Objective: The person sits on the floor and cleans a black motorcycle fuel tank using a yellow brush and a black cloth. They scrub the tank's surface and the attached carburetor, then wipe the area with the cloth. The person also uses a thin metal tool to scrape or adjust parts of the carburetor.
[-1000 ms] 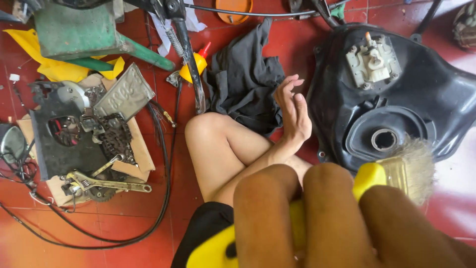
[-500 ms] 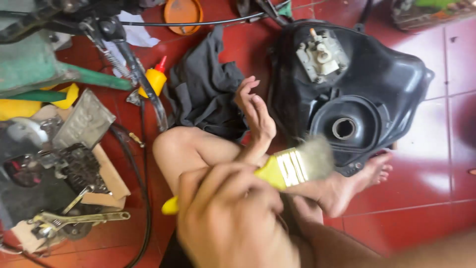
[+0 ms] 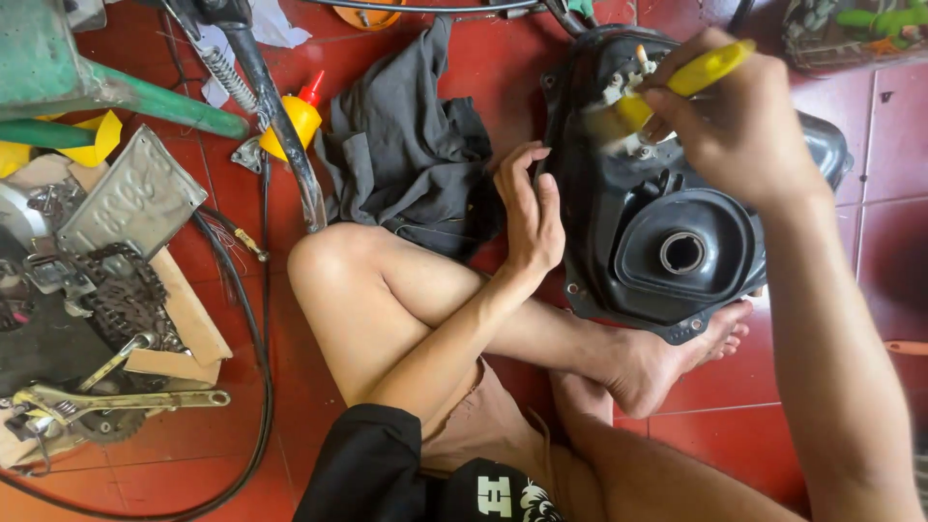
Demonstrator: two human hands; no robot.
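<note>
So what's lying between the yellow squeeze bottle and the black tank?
In the head view, a crumpled dark grey cloth lies on the red tiles between the yellow squeeze bottle and the black tank; the left hand rests at the tank's edge.

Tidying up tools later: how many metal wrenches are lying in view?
1: a grimy adjustable metal wrench on the cardboard at lower left. Others may be hidden among the cluttered parts beside it.
</note>
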